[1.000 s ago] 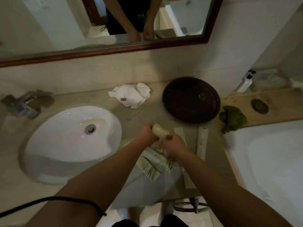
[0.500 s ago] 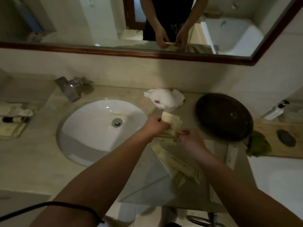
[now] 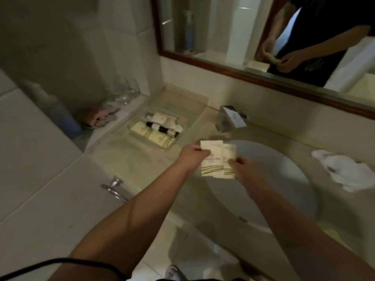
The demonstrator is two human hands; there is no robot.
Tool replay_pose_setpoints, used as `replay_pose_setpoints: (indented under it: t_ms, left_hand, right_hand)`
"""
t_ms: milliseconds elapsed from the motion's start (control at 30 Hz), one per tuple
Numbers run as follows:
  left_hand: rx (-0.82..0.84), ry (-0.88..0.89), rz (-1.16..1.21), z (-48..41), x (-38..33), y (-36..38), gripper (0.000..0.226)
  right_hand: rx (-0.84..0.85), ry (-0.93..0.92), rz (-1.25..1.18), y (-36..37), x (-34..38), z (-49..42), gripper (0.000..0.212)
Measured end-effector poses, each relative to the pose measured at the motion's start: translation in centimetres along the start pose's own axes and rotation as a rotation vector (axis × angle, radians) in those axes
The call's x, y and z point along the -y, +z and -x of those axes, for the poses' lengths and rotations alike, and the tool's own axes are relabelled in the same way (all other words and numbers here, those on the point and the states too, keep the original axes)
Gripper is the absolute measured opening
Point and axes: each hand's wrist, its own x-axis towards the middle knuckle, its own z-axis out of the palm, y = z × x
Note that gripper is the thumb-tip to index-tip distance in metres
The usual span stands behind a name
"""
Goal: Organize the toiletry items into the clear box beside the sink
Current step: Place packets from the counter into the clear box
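**A:** Head view first. Where are the flat cream paper sachets with green stripes?

**B:** Fanned together over the left edge of the white oval sink, near the clear plastic box on the beige stone worktop (it already holds small bottles).

**A:** How would they handle?

**B:** Probably light, thin and bendy, and slightly slick. They are best pinched at an edge.

**A:** And the person's hands?

**B:** The left hand pinches the front sachet's left edge with curled fingers. The right hand pinches the rear one's lower right part.
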Motion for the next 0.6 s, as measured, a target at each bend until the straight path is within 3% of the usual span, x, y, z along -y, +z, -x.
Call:
replay_pose_setpoints:
  t_ms: [233,600]
  left_hand:
    - [-0.188,-0.036,0.007,-2.7,1.4,-12.6,0.022]
    - [-0.434,-0.135,-0.196,-11.0,1.8,-22.8,0.019]
  right_hand:
    - [0.113,-0.088,0.128,8.7,4.8,-3.2,0.014]
    - [0.158,-0.116,0.179,16.9,8.2,-13.1,0.015]
